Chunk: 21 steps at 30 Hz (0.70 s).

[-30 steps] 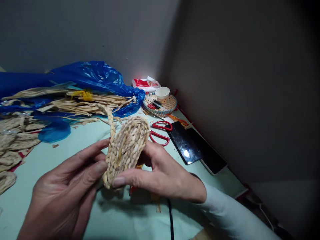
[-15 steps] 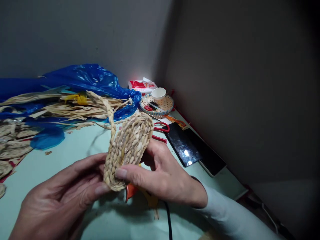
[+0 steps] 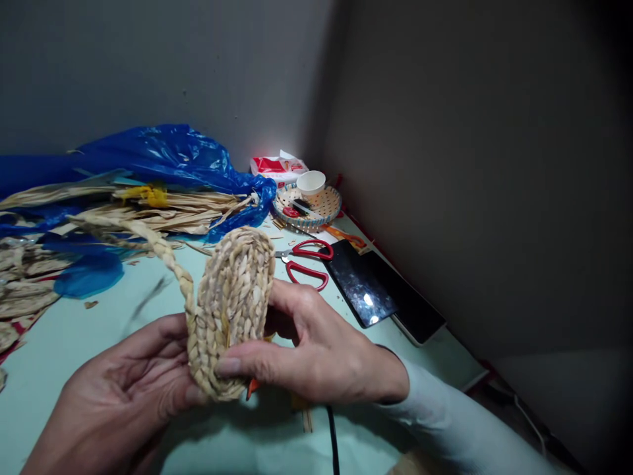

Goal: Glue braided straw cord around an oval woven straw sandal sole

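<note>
An oval coil of braided straw (image 3: 237, 290) is held upright above the table, with a loose tail of the braid (image 3: 171, 257) curving off to the upper left. My right hand (image 3: 316, 346) grips it from the right, thumb pressed on the front face and fingers behind. Around its lower left edge, my left hand (image 3: 133, 376) is closed, the thumb at the bottom and the fingertips hidden behind the coil. Red-handled scissors (image 3: 311, 249) lie just beyond the right hand. Something orange (image 3: 252, 388) shows partly beneath the coil.
Straw bundles (image 3: 188, 210) lie on blue plastic sheeting (image 3: 163, 152) at the back left. A round woven tray (image 3: 326, 206) holds a white cup (image 3: 311, 182), beside a red-and-white packet (image 3: 277, 166). Dark phones (image 3: 359, 284) rest at the right. A black cable (image 3: 333, 435) runs to the front.
Both hands have shifted the coil left and slightly down and turned it more upright. Its braid tail now swings further left, and more of the scissors shows.
</note>
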Available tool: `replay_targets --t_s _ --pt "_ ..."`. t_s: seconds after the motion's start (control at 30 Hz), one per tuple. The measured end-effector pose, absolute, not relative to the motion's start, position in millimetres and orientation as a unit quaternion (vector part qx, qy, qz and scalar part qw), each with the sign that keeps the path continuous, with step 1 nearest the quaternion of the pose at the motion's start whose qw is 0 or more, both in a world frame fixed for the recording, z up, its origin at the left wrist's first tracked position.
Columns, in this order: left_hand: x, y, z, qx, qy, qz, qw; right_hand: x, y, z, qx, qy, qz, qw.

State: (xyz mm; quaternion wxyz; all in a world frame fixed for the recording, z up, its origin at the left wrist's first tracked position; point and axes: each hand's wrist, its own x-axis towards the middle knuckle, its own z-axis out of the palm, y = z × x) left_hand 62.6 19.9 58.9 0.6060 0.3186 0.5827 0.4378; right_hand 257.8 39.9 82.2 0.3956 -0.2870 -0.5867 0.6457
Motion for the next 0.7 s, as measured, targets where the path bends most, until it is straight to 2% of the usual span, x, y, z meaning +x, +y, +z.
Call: replay_targets --t_s 0.2,0.33,0.47,0.7 --pt "70.4 19.1 64.8 0.290 0.587 0.432 0.621 256.1 37.0 81.5 -0.305 -0.586 0.644 0.386" --pt "67.0 23.7 56.0 0.293 0.555 0.471 0.619 251.1 35.2 78.2 -0.307 -0.568 0.618 0.448" --pt "67.7 23.8 47.9 0.305 0.554 0.530 0.565 238.7 31.9 70.6 -0.360 -0.532 0.549 0.535" --pt "77.0 18.6 33.1 0.392 0.578 0.570 0.433 224.1 21.0 50.8 -0.467 -0.523 0.423 0.574"
